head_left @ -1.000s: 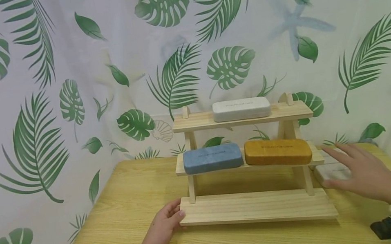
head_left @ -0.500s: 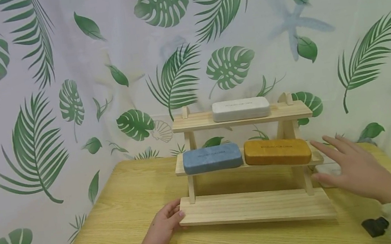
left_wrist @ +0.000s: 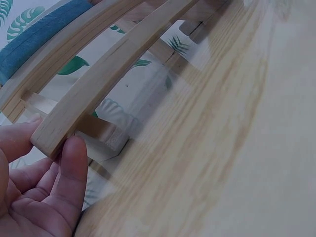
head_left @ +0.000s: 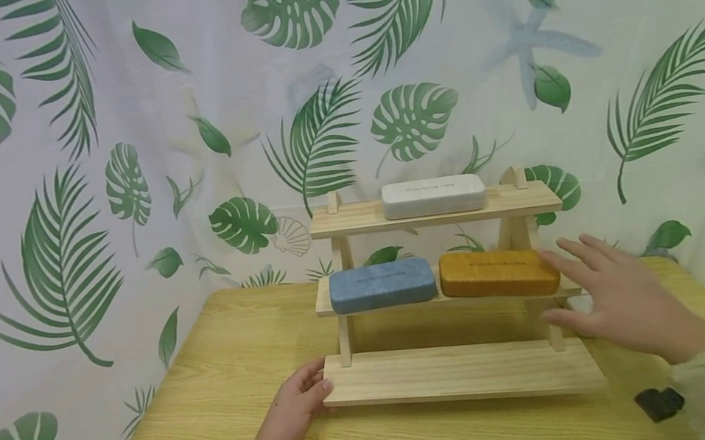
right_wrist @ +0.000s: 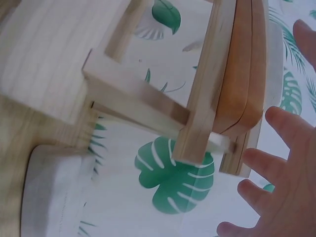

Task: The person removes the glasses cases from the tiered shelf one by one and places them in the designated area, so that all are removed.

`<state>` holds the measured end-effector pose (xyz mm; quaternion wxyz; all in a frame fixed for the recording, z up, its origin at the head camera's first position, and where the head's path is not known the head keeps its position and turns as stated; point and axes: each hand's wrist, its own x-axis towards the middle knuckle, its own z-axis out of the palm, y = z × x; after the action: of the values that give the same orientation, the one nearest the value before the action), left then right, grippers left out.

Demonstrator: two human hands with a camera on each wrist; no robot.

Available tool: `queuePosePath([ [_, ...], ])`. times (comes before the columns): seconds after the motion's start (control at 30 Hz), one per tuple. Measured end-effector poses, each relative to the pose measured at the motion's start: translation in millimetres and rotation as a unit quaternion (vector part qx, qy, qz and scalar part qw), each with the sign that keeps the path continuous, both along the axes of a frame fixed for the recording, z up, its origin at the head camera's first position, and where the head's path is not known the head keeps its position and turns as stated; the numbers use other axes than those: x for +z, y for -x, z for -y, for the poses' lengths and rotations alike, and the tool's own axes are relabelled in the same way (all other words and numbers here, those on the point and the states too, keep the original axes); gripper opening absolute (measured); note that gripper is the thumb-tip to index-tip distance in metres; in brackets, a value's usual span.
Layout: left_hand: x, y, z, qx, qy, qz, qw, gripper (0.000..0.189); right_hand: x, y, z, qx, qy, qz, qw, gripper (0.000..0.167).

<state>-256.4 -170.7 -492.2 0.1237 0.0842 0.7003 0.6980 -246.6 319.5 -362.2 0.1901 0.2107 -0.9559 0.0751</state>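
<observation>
A three-tier wooden display rack [head_left: 467, 377] stands on the table. My left hand [head_left: 291, 412] grips the left end of its bottom board, thumb and fingers pinching the corner in the left wrist view. An orange glasses case [head_left: 499, 276] lies on the middle tier beside a blue glasses case [head_left: 383, 286]. The top tier bears a white glasses case [head_left: 434, 198]. My right hand [head_left: 627, 303] has its fingers spread and holds nothing; its fingertips overlap the orange case's right end in the head view, while the right wrist view shows them just beside that end.
Behind my right hand, another pale case [right_wrist: 54, 192] lies on the table by the rack's right side, mostly hidden in the head view. A leaf-patterned curtain [head_left: 171, 162] closes off the back and sides of the wooden table [head_left: 214, 387].
My right hand has moved left and slightly up from over the pale case on the table to the orange case's right end. My left hand keeps its grip on the rack.
</observation>
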Motion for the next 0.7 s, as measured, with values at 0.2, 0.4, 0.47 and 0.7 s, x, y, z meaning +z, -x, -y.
queuePosePath([
  [0.2, -0.1, -0.1, 0.2, 0.000, 0.000, 0.000, 1.0000, 0.063, 4.3, 2.5, 13, 0.003, -0.014, 0.001, 0.9999, 0.092],
  [0.4, -2.4, -0.1, 0.3, -0.001, -0.001, -0.003, 1.0000, 0.063, 7.0, 4.8, 23, 0.015, -0.024, 0.000, 0.9996, 0.091],
  [0.47, -2.7, -0.1, 0.4, -0.001, -0.003, -0.004, 1.0000, 0.064, 7.8, 6.1, 27, 0.016, -0.029, 0.000, 0.9994, 0.090],
  [0.7, -2.6, 0.6, 1.2, -0.003, -0.001, -0.002, 1.0000, 0.064, 12.1, 12.1, 41, 0.020, -0.037, 0.002, 0.9991, 0.086],
])
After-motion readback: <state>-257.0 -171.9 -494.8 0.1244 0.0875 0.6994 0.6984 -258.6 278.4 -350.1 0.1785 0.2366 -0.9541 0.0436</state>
